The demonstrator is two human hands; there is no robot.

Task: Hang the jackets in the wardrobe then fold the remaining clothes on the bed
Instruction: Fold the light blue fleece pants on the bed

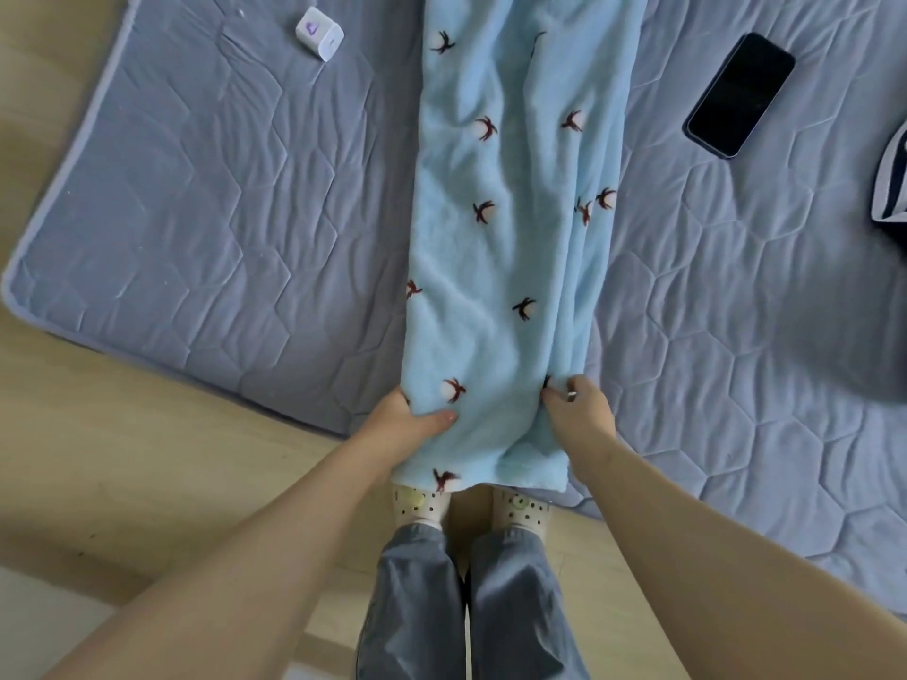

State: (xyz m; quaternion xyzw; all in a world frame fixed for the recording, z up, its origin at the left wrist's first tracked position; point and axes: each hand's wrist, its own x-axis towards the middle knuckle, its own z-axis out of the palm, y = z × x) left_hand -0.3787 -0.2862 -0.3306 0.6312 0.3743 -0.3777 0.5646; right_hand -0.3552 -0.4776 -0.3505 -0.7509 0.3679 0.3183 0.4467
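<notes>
A light blue fleece garment [510, 238] with small dark red and white motifs lies lengthwise across the grey quilted bed [221, 213], folded into a long strip. Its near end hangs over the bed's edge above my feet. My left hand [407, 424] grips the left side of that near end, thumb on top. My right hand [579, 414] pinches the right side, fingers curled into the fabric. The garment's far end runs out of view at the top.
A black phone [741, 93] lies on the bed to the right. A small white box [320, 32] sits at the upper left. A dark striped garment [891, 184] shows at the right edge. Wooden floor [122, 458] lies left of the bed.
</notes>
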